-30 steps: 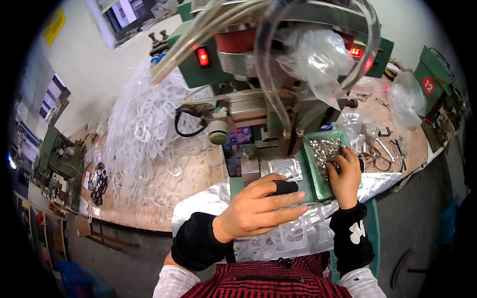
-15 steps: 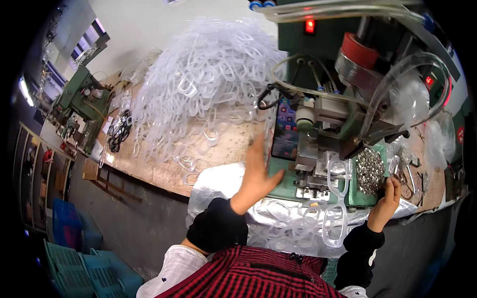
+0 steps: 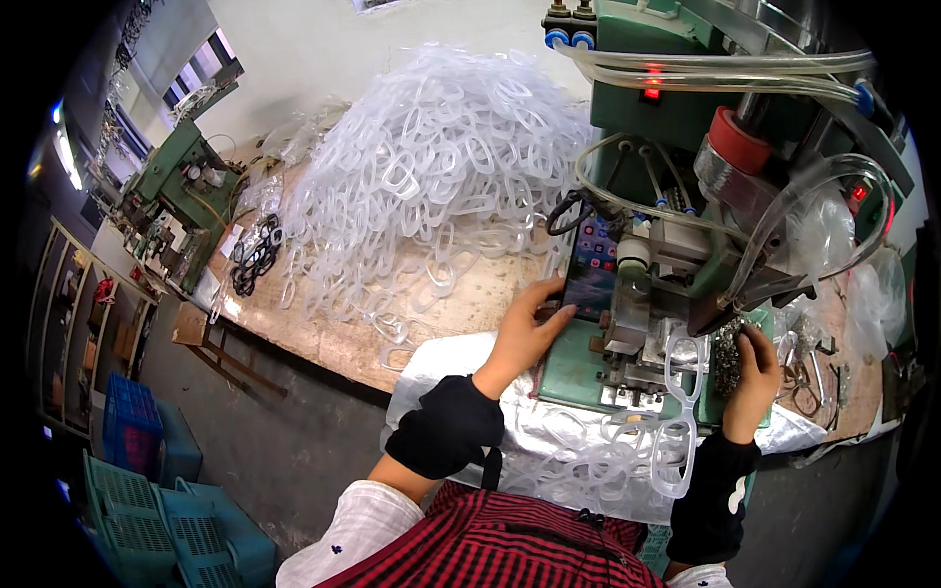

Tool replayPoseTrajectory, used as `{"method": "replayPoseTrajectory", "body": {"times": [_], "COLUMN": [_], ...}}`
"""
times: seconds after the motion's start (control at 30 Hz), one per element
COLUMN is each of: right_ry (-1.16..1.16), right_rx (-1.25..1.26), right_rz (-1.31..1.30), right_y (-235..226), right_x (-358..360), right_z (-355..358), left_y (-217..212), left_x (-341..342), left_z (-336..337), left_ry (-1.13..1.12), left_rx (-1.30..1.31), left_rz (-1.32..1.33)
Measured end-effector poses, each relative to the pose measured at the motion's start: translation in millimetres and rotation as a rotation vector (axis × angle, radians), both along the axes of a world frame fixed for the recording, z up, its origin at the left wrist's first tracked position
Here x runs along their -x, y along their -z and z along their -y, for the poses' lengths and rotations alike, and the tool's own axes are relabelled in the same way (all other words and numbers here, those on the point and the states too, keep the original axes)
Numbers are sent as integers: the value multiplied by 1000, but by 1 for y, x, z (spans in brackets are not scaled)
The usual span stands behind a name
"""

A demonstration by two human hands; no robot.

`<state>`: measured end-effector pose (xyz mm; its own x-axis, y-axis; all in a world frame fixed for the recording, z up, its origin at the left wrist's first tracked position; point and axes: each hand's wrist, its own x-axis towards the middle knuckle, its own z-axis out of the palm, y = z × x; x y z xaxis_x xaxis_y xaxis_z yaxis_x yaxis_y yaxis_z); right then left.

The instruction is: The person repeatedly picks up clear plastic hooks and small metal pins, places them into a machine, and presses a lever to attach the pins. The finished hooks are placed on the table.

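Evidently, five fingers of the left hand [image 3: 529, 328] are staying out of a grip: they are bending loosely, the thumb standing off from the forefinger, beside the left edge of one phone [image 3: 591, 269]; whether they are touching it, I cannot tell. The right hand's fingers are curling down over one green tray [image 3: 764, 318] of small metal pieces [image 3: 726, 358] — too many for counting — and whether they are pinching one is hidden.

Between the hands, one clear spectacle frame [image 3: 684, 408] is lying across the metal fixture of one green machine [image 3: 573, 382], its two lens openings lining up: one is resting over the fixture, the other is hanging past the machine's near edge. Below, a smaller heap of clear frames [image 3: 578, 461] is lying along the bench [image 3: 480, 284]'s near edge.

Farther out, one great pile of clear frames [image 3: 441, 147] is filling the bench's far edge. One cluster of black frames [image 3: 257, 255] is lying near its left corner, and one wrench [image 3: 817, 377] toward its right end.
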<state>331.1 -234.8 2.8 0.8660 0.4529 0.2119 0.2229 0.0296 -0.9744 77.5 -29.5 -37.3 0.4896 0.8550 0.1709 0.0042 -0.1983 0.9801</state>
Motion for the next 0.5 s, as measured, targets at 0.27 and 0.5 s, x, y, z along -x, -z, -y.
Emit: {"method": "replayPoseTrajectory", "body": {"times": [0.27,0.5], "right_ry": [119,-188], "right_rx": [128,-135], "right_rz": [94,162], "right_y": [0,-75], "right_x": [20,59], "right_z": [82,-15], "left_y": [-36,12], "left_x": [114,128], "left_z": [-56,-168], "left_ry": [-615,-706], "left_rx": [-667,-199], "left_rz": [-598,-835]}}
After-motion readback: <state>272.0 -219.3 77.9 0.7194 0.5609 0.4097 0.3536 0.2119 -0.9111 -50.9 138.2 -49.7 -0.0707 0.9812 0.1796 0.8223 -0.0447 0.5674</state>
